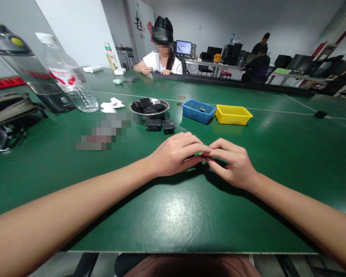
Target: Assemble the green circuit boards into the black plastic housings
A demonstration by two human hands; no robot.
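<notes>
My left hand [177,154] and my right hand [233,162] meet just above the green table [173,215], fingertips together. Between them they pinch a small, thin dark piece with a bright green part [198,154]; my fingers cover most of it, so its kind is not clear. Beyond my left hand, two black plastic housings [168,126] sit side by side. Behind these stands a metal bowl [134,110] holding several more black housings [146,104].
A blue bin [198,114] with small parts and a yellow bin [234,116] stand beyond my hands. To the left are a water bottle [72,80], a dark flask [34,73], crumpled tissue [112,104] and a bag [8,109]. A person [163,57] works across the table.
</notes>
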